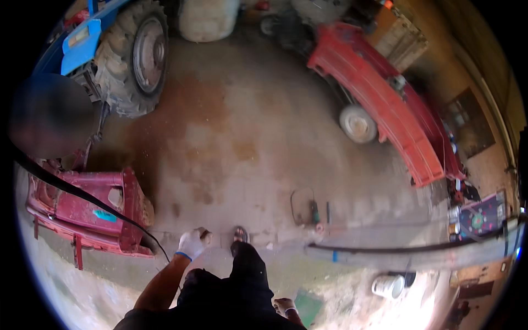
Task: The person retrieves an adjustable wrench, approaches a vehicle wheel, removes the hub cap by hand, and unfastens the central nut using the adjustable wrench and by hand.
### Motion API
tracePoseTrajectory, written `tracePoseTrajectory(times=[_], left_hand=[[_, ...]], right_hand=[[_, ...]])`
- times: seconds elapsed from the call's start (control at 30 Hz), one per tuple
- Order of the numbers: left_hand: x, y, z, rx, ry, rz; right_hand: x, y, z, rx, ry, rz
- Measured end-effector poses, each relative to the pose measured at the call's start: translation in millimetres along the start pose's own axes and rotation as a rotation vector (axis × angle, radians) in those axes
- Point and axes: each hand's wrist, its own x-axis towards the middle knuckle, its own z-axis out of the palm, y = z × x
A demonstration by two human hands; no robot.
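My left hand [193,243], in a white work glove with soiled fingertips, is held out low in front of my left leg. Its fingers look curled in; what they hold, if anything, I cannot make out. To its left stands a red tiller-like implement [129,212], apart from the hand. A black cable [104,208] runs down past the implement toward my left forearm. My right hand [285,306], also gloved, hangs beside my right hip at the lower edge. It is small and partly blurred, so its fingers cannot be told apart.
A blue tractor with a big muddy tire [148,55] stands far left. A long red trailer-like machine [379,93] with a small wheel [358,124] is at the right. On the floor lie a corded green power tool [315,212] and a dark rod [328,212]. A white bucket [388,286] stands lower right.
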Motion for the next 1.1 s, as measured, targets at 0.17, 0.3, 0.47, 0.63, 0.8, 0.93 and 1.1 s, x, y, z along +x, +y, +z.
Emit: tracePoseTrajectory(times=[0.17,0.3,0.47,0.63,0.8,0.93,1.1], left_hand=[[80,65,-43,-0.222,0.034,-0.248],[156,71,-55,-0.341,0.125,-0.336],[271,75,-64,-0.426,0.123,-0.483],[428,72,-66,-0.45,0.075,-0.492],[580,102,-111,-0.462,0.106,-0.444],[708,152,-161,-0.387,0.067,-0.331],[869,195,-179,-0.365,0.154,-0.232]], right_hand=[[42,-272,-70,-0.449,0.08,-0.504],[15,-492,-69,-0.318,0.248,-0.622],[7,-672,-19,-0.316,0.215,-0.673],[115,-737,0,-0.641,0.041,-0.596],[104,-774,16,-0.593,-0.022,-0.167],[99,-823,-9,-0.732,-0.056,-0.308],[103,-947,-16,-0.935,0.033,-0.39]])
